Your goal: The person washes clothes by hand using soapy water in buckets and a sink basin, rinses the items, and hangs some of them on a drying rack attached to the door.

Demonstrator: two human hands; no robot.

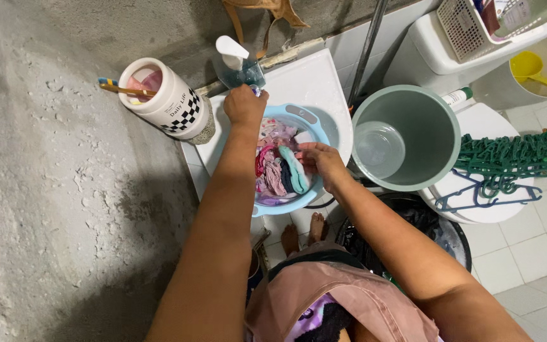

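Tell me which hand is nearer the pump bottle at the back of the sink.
Left. The left hand is right below the pump bottle, about touching it; the right hand is farther away, in the blue basin of clothes.

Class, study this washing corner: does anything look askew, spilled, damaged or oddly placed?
Nothing is spilled or broken. One oddity: the blue basin of small clothes juts past the white sink's front edge, steadied by the right hand. Green hangers lie heaped on the toilet lid.
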